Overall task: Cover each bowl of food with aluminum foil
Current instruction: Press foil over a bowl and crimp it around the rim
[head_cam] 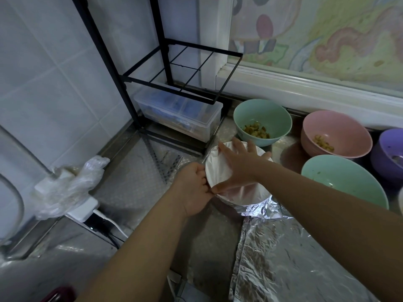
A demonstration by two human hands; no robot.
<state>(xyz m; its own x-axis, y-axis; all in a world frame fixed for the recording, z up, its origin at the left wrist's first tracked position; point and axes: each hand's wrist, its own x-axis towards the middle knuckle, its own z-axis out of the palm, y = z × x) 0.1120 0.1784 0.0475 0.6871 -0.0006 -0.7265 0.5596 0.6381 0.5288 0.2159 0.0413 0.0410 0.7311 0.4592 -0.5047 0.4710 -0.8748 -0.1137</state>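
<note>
A bowl with aluminium foil stretched over its top [218, 173] stands in the middle of the counter. My right hand [239, 162] lies flat on the foil, fingers spread, thumb at the near rim. My left hand [194, 188] curls round the bowl's left rim and presses the foil edge down. Uncovered bowls stand around it: a green bowl with food [262, 122] behind, a pink bowl with food [335, 136], a second green bowl [342, 182] to the right and a purple bowl [390, 153] at the edge. A loose sheet of foil [290, 258] lies in front.
A black wire rack [174, 68] stands at the back left over a clear plastic box [178, 114]. A white power strip wrapped in plastic [65, 188] with a white cable sits at the left. A window sill [305, 88] runs behind the bowls.
</note>
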